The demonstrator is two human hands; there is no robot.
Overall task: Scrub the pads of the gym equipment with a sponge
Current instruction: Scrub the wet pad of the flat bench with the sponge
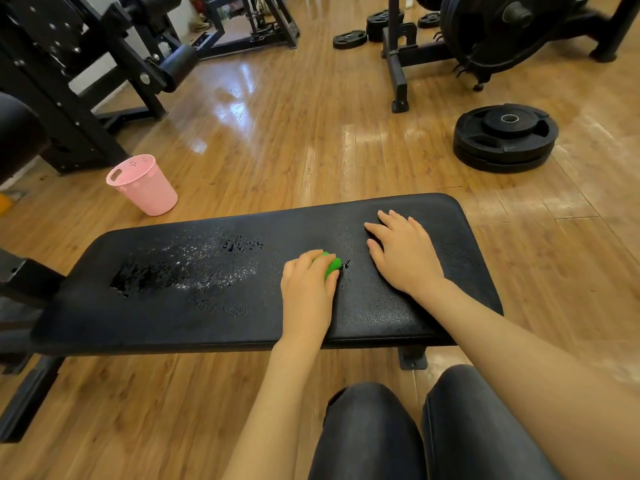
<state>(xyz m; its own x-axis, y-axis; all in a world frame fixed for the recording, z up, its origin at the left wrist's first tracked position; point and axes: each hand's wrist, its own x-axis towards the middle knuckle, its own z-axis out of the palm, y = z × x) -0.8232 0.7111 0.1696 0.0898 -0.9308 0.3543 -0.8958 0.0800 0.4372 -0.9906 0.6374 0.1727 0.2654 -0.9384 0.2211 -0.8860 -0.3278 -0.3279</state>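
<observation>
A black padded bench pad (398, 320) lies across the view in front of me. Wet patches and droplets cover its left half. My left hand (306, 292) grips a green sponge (331, 265) and holds it down on the middle of the pad; only the sponge's far end shows past my fingers. To the right of the sponge, my right hand (403, 252) rests flat on the pad with its fingers spread.
A pink plastic basket (143, 185) stands on the wooden floor beyond the pad's left part. Stacked black weight plates (505, 138) lie at the right. Black machine frames (79, 81) and a rack (398, 57) stand behind. My knees (415, 427) are below the bench.
</observation>
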